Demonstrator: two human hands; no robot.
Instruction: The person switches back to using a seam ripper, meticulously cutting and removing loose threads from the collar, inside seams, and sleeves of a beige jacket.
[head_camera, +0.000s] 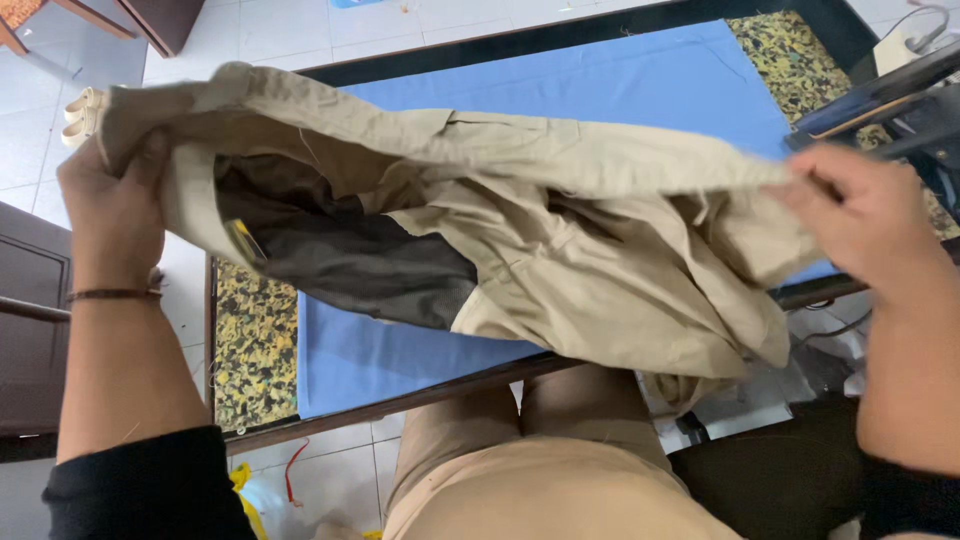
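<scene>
Khaki garment (560, 230) stretched mid-air above blue cloth (640, 90) on table (420, 400). Our left hand (110, 205) fisted on one end, right hand (865, 215) pinching other. We judge: keep tension even, dark lining tucked.

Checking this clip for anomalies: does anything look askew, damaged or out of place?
Nothing looks damaged or spilled. The left hand and right hand hold a crumpled khaki garment stretched above the blue cloth on the low table. Its dark lining shows, so it seems partly inside out. Yellow and red scraps lie on the floor.
</scene>
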